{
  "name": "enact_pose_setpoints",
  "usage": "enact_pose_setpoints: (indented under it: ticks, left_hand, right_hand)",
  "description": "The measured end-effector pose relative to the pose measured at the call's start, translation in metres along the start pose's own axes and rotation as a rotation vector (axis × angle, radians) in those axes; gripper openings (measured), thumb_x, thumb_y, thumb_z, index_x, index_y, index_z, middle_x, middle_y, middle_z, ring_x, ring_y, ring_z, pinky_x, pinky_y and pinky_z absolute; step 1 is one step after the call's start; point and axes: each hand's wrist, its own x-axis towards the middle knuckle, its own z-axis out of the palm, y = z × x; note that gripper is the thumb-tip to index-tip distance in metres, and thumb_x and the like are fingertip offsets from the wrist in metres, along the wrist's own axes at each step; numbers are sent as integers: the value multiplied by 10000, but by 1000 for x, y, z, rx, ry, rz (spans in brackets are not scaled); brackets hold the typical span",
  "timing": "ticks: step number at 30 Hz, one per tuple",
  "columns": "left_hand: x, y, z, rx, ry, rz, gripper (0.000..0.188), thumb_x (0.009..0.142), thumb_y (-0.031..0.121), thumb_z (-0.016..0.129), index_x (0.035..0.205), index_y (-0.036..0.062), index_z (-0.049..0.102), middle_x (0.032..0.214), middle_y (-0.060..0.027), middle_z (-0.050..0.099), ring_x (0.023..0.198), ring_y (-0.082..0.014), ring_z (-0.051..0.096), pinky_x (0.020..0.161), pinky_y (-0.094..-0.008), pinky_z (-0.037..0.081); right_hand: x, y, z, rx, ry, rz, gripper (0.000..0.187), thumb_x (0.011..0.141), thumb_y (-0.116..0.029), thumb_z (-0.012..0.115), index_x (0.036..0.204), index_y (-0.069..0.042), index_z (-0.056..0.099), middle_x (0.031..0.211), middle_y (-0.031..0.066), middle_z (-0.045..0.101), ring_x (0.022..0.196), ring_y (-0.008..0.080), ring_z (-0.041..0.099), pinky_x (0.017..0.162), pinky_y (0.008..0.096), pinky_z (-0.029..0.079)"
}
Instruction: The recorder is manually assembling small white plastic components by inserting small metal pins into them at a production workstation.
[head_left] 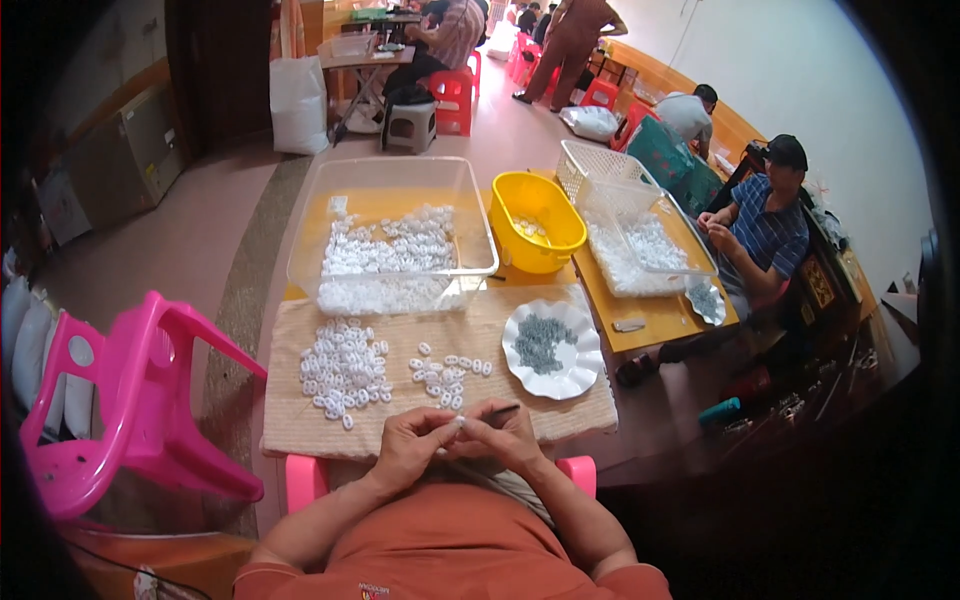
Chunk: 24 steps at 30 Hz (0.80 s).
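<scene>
Close to my body, at the near edge of the cloth-covered table [290, 420], my left hand [408, 445] and my right hand [508, 440] meet fingertip to fingertip. Pinched between them is a small white plastic piece [459, 421], mostly hidden by the fingers. A thin dark tool [502, 412] sticks out of my right hand; its kind cannot be made out. Just beyond lie a loose group of white oval pieces with holes [450, 378] and, to the left, a larger pile of white oval pieces [342, 370]. Small grey parts [540, 342] lie on a white fluted plate [582, 378] at right.
Behind the cloth stands a clear bin [478, 225] of white pieces, beside a yellow tub [498, 215]. A pink plastic stool [150, 400] is at left. To the right, a person [770, 230] sits at a yellow side table [660, 325] with another clear bin [700, 262].
</scene>
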Motion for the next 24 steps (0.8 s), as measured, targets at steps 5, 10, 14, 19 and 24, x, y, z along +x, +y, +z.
enact_pose_setpoints:
  ticks: [5, 10, 14, 19, 24]
  left_hand:
    - [5, 4, -2, 17, 31, 23, 141, 876, 64, 655, 998, -7, 652, 802, -35, 662, 688, -76, 595, 625, -221, 509]
    - [11, 7, -2, -41, 50, 14, 135, 885, 65, 643, 1003, 0, 642, 744, -25, 632, 653, -73, 586, 586, -216, 512]
    - [10, 6, -5, -29, 72, 19, 142, 882, 62, 647, 1008, -3, 639, 746, -25, 631, 649, -68, 578, 595, -217, 507]
    - [7, 2, -8, -58, 63, 7, 170, 879, 60, 651, 1032, -11, 630, 755, -28, 628, 656, -69, 574, 597, -212, 493]
    - [8, 5, -9, -127, 65, -53, 176, 883, 53, 643, 1046, -11, 625, 776, -34, 629, 658, -71, 573, 594, -209, 489]
  right_hand:
    - [5, -11, -4, -122, 56, 5, 268, 968, -234, 533, 916, 23, 587, 857, 68, 624, 782, 139, 612, 725, 264, 515]
    - [15, -20, -22, -268, 88, -20, 193, 944, -188, 584, 911, 1, 565, 756, 50, 619, 669, 120, 608, 616, 251, 521]
    - [23, -38, -15, -771, 189, -59, 151, 892, -103, 643, 959, 25, 597, 636, 0, 546, 566, 62, 524, 489, 242, 420]
    - [55, -52, -18, -1301, 229, -271, 230, 837, -122, 677, 1012, 15, 615, 638, 127, 605, 514, 220, 576, 479, 339, 410]
    - [70, -54, -21, -1608, 216, -420, 225, 824, -138, 680, 1012, -28, 627, 802, 187, 639, 698, 326, 630, 548, 383, 463]
